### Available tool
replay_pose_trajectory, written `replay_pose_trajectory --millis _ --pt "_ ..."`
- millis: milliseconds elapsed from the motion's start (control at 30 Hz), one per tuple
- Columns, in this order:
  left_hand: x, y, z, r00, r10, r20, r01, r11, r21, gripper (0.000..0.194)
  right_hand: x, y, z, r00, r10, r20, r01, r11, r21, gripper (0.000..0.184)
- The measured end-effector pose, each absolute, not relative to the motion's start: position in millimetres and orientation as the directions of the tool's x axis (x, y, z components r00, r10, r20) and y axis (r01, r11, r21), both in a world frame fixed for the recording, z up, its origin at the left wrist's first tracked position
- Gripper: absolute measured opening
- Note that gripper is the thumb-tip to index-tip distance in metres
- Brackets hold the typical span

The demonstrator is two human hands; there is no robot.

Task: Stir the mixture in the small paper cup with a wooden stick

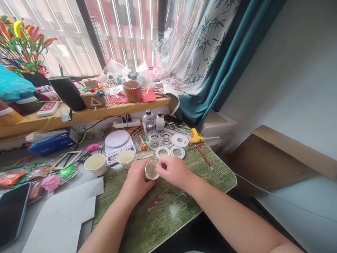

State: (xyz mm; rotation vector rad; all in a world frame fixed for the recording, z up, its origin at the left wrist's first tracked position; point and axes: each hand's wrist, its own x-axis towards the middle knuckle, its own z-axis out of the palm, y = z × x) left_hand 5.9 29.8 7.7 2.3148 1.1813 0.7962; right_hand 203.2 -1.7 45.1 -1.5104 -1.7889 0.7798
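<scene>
My left hand (137,179) is wrapped round a small paper cup (149,175) and keeps it upright, a little tipped toward me, over the green table mat. At the cup's right rim my right hand (175,170) is closed in a pinch. A short tan end, seemingly of a wooden stick (154,171), shows inside the cup below those fingers; most of it is hidden. Two more paper cups, one close by (125,159) and a larger one (96,165), stand to the left. White ring moulds (177,151) and clear ring moulds (154,141) lie just beyond my hands.
Behind the cups sits a white kitchen scale (119,144). Two clear bottles (149,122) with black caps stand near a power strip (126,123). A yellow glue gun (196,136) and a red pencil (204,158) lie right. White sheets (63,218) and a phone (14,214) are left.
</scene>
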Motion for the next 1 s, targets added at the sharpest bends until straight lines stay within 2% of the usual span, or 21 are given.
replay_pose_trajectory --millis 133,233,333,467,567,700,767,867,1000 --pt "6 28 10 0.468 0.841 0.273 0.587 -0.526 0.615 0.051 205 -2 44 -0.115 0.990 0.086 0.588 0.137 -0.797 0.025" --pt "7 27 10 0.470 0.839 0.273 0.594 -0.530 0.606 0.051 204 -1 45 -0.076 0.987 0.139 0.617 0.156 -0.771 0.027" --pt "7 26 9 0.470 0.842 0.265 0.612 -0.527 0.590 0.050 202 2 45 -0.166 0.971 0.170 0.587 0.236 -0.775 0.026" --pt "7 26 7 0.473 0.852 0.226 0.638 -0.508 0.579 0.051 202 8 45 -0.137 0.979 0.153 0.601 0.205 -0.772 0.026" --pt "8 25 5 0.462 0.850 0.253 0.640 -0.517 0.568 0.053 206 14 47 -0.235 0.964 0.124 0.569 0.240 -0.787 0.024" --pt "9 24 3 0.425 0.851 0.307 0.652 -0.523 0.549 0.062 208 21 50 -0.246 0.946 0.211 0.566 0.317 -0.761 0.024" --pt "8 25 2 0.415 0.852 0.318 0.667 -0.523 0.531 0.059 207 23 49 -0.261 0.937 0.231 0.591 0.345 -0.730 0.026" --pt "8 27 1 0.408 0.859 0.308 0.696 -0.511 0.505 0.055 204 23 44 -0.144 0.955 0.258 0.631 0.289 -0.719 0.028" --pt "8 29 2 0.422 0.857 0.296 0.707 -0.516 0.484 0.054 204 22 41 -0.160 0.966 0.205 0.620 0.260 -0.740 0.026"
